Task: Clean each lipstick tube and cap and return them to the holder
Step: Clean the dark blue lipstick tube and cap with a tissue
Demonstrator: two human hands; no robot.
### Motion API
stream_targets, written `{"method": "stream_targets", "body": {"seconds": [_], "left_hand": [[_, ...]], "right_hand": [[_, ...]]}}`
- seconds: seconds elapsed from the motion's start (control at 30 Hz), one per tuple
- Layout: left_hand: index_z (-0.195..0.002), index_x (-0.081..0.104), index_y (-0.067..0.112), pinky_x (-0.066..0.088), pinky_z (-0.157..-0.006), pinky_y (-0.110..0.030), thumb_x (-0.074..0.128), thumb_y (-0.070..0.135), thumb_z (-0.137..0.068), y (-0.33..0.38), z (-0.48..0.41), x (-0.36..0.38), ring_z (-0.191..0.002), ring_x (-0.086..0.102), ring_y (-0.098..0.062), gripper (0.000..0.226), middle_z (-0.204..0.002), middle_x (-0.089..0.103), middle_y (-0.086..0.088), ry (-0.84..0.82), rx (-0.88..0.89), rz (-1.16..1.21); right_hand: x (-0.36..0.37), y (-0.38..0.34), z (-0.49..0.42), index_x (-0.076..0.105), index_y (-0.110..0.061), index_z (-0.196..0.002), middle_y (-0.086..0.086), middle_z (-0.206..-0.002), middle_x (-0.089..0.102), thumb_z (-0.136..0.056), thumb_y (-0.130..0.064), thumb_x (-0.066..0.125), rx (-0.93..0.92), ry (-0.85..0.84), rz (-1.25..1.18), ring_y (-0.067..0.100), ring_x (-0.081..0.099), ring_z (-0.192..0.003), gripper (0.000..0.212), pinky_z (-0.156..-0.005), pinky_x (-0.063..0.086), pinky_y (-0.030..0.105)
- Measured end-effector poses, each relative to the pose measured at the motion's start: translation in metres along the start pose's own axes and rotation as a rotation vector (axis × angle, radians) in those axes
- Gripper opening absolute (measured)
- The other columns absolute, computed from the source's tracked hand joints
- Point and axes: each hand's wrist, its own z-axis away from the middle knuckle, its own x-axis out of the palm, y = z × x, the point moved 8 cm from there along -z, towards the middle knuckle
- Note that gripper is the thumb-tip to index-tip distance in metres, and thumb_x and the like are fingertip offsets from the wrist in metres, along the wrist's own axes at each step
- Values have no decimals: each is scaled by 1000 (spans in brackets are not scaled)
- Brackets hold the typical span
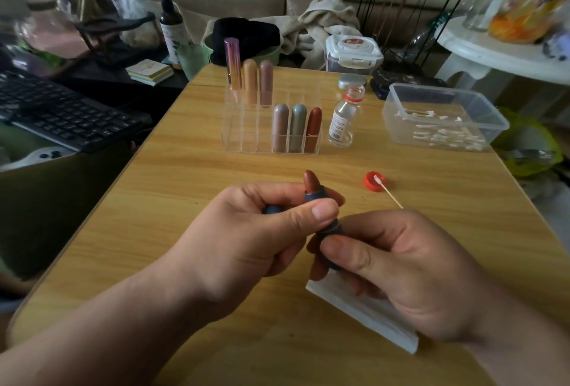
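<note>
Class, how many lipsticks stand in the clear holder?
6. Back row, left side: metallic pink, orange, mauve. Front row, right side: dusty pink, grey-green, rust red. None seems hidden.

Nothing legible. Small clear bottle [341,122]: white label with printed lines, too blurred to read. Dark bottle [172,29]: pale label, same story. Snap-lid container [353,50]: red mark on lid (shape only, no letters resolvable). Keyboard [61,111]: key legends too small.

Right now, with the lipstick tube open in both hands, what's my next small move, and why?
Probably free the right hand and take the cotton swab lying on the red cap: the left hand grips the uncapped lipstick tube.
</note>
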Motion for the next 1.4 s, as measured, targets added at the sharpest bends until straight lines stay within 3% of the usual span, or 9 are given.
{"method": "stream_targets", "body": {"seconds": [0.2,0.43,0.67,0.77,0.87,1.0,1.1,1.27,1.4], "left_hand": [[-86,79,15,34,-46,-22,77,37,-72,6,4,0,-41,40,-8,27,-45,47,4,53,82,-43],[-77,79,19,38,-44,-15,85,38,-67,6,5,-1,-44,46,-5,22,-50,54,6,126,127,-121],[-71,71,9,25,-53,-31,82,36,-69,-6,1,2,-45,31,-15,30,-45,43,2,52,1,53],[-92,52,-18,10,-66,-51,84,38,-73,-11,0,12,-51,26,-24,68,-46,40,-1,-28,-112,228],[-96,43,-26,6,-60,-49,76,34,-78,-10,2,18,-43,37,-18,71,-45,39,0,-66,-159,265],[-95,41,-28,10,-51,-37,79,32,-71,-5,3,11,-41,21,-14,75,-43,35,-2,38,-131,225],[-93,43,-25,10,-58,-45,85,30,-71,-5,5,11,-48,17,-25,73,-44,36,-4,78,-140,234],[-94,42,-27,10,-55,-42,79,31,-71,-7,4,13,-43,26,-16,72,-45,36,-3,68,-169,225],[-95,47,-24,19,-43,-27,78,30,-80,-13,3,10,-44,24,-16,64,-52,36,-4,50,-172,220]], "right_hand": [[-1,-15,6,79,-22,-83,7,-68,71,-75,-42,81,-88,171,198,19,61,-58,21,-53,49,34],[-3,-26,22,69,-24,-60,-5,-53,64,-54,-46,85,-109,545,366,2,53,-41,27,-40,38,12],[-6,-19,20,68,-18,-67,-1,-52,63,-57,-56,81,-56,429,302,8,53,-43,41,-42,40,21],[5,-11,13,72,-11,-79,7,-62,68,-80,-41,77,27,142,85,10,55,-45,30,-39,40,21],[23,-5,10,76,-14,-100,16,-79,70,-90,-30,61,126,-101,-205,10,52,-48,24,-35,30,14],[20,2,8,77,-13,-84,1,-55,64,-89,-34,63,129,-40,-126,7,43,-40,26,-40,31,14],[17,1,8,76,-17,-74,-5,-45,58,-88,-36,64,98,14,-51,8,43,-39,26,-43,33,16],[18,0,7,77,-20,-75,-5,-46,60,-91,-34,67,77,12,-75,6,43,-37,24,-45,34,17],[17,0,6,78,-17,-85,20,-69,68,-86,-35,66,75,13,-116,10,44,-42,22,-41,32,14]]}}
